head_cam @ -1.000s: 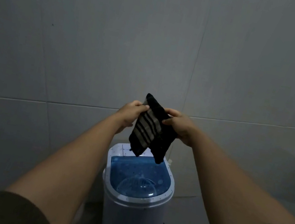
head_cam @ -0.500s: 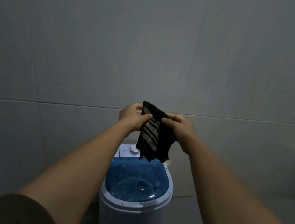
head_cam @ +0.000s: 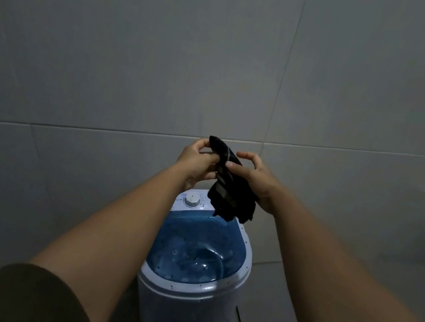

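Note:
A small dark cloth with pale stripes [head_cam: 225,191] hangs in front of me, above the back edge of a little white washing machine [head_cam: 187,315]. My left hand [head_cam: 197,162] pinches the cloth's upper end. My right hand [head_cam: 255,179] holds the cloth from the right, thumb pressed on its striped face, the other fingers behind it. The machine's blue tub [head_cam: 197,254] stands open below the cloth, and a white dial [head_cam: 192,200] sits on the panel behind the tub.
A grey tiled wall [head_cam: 140,48] rises close behind the machine. Grey floor tiles [head_cam: 276,288] run to the right of it. My forearms reach out on both sides of the tub. The room is dim.
The cloth has bunched up and dropped a little toward the tub as both hands drew closer together. The view has tilted down, so the machine shows lower and nearer.

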A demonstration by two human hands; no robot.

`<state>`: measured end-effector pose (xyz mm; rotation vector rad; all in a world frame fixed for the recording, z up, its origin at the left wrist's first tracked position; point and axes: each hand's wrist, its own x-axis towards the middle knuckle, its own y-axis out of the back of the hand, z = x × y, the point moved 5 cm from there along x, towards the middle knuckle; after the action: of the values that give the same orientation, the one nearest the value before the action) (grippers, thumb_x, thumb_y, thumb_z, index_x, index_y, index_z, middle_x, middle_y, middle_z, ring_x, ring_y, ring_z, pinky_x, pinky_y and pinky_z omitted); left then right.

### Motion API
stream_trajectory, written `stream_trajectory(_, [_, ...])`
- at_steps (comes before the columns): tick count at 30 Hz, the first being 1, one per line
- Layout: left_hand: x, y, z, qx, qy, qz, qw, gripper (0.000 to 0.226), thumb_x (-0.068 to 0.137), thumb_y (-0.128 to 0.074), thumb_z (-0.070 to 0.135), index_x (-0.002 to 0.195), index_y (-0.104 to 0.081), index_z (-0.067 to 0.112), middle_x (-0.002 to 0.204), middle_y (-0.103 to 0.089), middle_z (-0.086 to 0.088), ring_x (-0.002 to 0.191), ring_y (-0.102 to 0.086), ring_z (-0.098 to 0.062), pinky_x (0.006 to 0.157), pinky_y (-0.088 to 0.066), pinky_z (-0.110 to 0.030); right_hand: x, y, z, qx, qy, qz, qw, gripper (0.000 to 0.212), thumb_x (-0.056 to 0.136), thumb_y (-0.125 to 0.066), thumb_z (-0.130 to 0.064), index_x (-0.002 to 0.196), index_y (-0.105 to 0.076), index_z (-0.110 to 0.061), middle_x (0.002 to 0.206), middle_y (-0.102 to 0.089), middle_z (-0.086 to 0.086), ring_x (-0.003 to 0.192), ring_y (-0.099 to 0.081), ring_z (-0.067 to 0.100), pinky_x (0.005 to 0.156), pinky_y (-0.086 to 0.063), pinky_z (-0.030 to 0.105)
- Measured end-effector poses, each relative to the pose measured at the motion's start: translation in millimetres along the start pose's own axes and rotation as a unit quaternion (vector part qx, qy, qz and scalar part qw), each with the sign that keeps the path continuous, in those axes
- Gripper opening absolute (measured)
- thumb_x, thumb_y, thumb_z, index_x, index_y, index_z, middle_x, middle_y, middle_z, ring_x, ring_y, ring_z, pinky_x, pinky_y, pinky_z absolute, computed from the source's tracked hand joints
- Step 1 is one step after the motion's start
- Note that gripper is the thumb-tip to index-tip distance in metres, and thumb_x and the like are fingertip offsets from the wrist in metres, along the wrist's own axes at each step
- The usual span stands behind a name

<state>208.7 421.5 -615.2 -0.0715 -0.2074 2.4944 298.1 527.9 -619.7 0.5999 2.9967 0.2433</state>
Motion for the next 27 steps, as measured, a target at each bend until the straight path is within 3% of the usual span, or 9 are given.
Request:
stream_trajectory(3, [12.6, 4.3, -9.6, 0.005, 0.007, 0.020, 1.000, 0.039, 0.086, -0.061, 0.001, 0.122, -0.050, 0.008, 0.100, -0.066, -0.015, 0.081, -0.068, -0.021, 0.066, -0.061, -0.027, 13.6, 2.8, 6.7, -0.029, -0.009, -0.005, 1.000, 0.048, 0.084, -0.068, -0.024, 0.127, -0.048, -0.021, 0.105, -0.065, 0.015, 0.084, -0.066, 0.023, 0.077, -0.055, 0.035])
stream_trajectory(6, [33.0, 15.1, -28.0, 0.051, 0.026, 0.026, 0.998, 0.046, 0.084, -0.066, 0.005, 0.127, -0.050, 0.005, 0.113, -0.063, -0.015, 0.096, -0.066, -0.024, 0.077, -0.058, -0.028, 32.9, 3.0, 16.1, -0.071, -0.014, -0.012, 0.997, 0.041, 0.086, -0.064, -0.016, 0.125, -0.052, -0.022, 0.107, -0.065, 0.018, 0.078, -0.064, 0.019, 0.073, -0.054, 0.030])
stream_trajectory(8, [42.5, 26.5, -39.5, 0.139, 0.025, 0.031, 0.989, 0.045, 0.083, -0.068, 0.013, 0.126, -0.055, 0.009, 0.116, -0.063, -0.011, 0.105, -0.063, -0.022, 0.087, -0.054, -0.030, 42.4, 4.5, 22.0, -0.102, -0.013, -0.011, 0.995, 0.044, 0.089, -0.061, -0.011, 0.130, -0.053, -0.020, 0.109, -0.062, 0.014, 0.076, -0.061, 0.013, 0.068, -0.051, 0.022])
stream_trajectory(10, [54.3, 40.3, -50.3, 0.277, 0.015, 0.036, 0.960, 0.045, 0.083, -0.069, 0.021, 0.126, -0.057, 0.014, 0.123, -0.063, -0.007, 0.112, -0.060, -0.019, 0.095, -0.048, -0.029, 60.4, 10.1, 32.3, -0.153, -0.011, 0.003, 0.988, 0.047, 0.090, -0.059, -0.010, 0.134, -0.053, -0.024, 0.112, -0.060, 0.008, 0.080, -0.059, 0.013, 0.069, -0.047, 0.021])
stream_trajectory(15, [81.5, 62.5, -86.2, 0.532, 0.042, -0.013, 0.845, 0.066, 0.082, -0.069, 0.032, 0.140, -0.043, 0.015, 0.143, -0.049, -0.004, 0.131, -0.047, -0.022, 0.110, -0.033, -0.031, 105.6, 24.8, 58.4, -0.280, -0.017, 0.022, 0.960, 0.052, 0.089, -0.056, -0.007, 0.135, -0.053, -0.030, 0.127, -0.061, 0.009, 0.103, -0.057, 0.022, 0.091, -0.043, 0.026])
stream_trajectory(17, [90.3, 65.2, -98.9, 0.561, 0.054, -0.036, 0.826, 0.070, 0.080, -0.071, 0.032, 0.141, -0.041, 0.014, 0.144, -0.048, -0.005, 0.132, -0.046, -0.023, 0.110, -0.032, -0.031, 120.2, 26.3, 63.7, -0.349, -0.017, 0.011, 0.937, 0.052, 0.089, -0.054, -0.008, 0.135, -0.052, -0.033, 0.130, -0.060, 0.007, 0.109, -0.057, 0.023, 0.091, -0.041, 0.027])
stream_trajectory(23, [105.5, 71.5, -117.6, 0.575, 0.061, -0.061, 0.814, 0.066, 0.073, -0.077, 0.029, 0.131, -0.052, 0.011, 0.133, -0.058, -0.008, 0.119, -0.054, -0.025, 0.095, -0.039, -0.027, 150.7, 15.7, 76.2, -0.551, -0.006, -0.046, 0.833, 0.055, 0.089, -0.046, -0.015, 0.134, -0.048, -0.047, 0.140, -0.053, 0.000, 0.123, -0.051, 0.028, 0.098, -0.043, 0.038])
stream_trajectory(27, [112.6, 75.8, -119.9, 0.588, 0.070, -0.085, 0.802, 0.065, 0.068, -0.081, 0.032, 0.123, -0.057, 0.009, 0.111, -0.060, -0.004, 0.106, -0.055, -0.020, 0.087, -0.038, -0.026, 157.4, 5.6, 90.4, -0.606, -0.030, -0.036, 0.794, 0.049, 0.087, -0.051, -0.019, 0.134, -0.052, -0.031, 0.131, -0.055, 0.004, 0.116, -0.054, 0.030, 0.088, -0.042, 0.037])
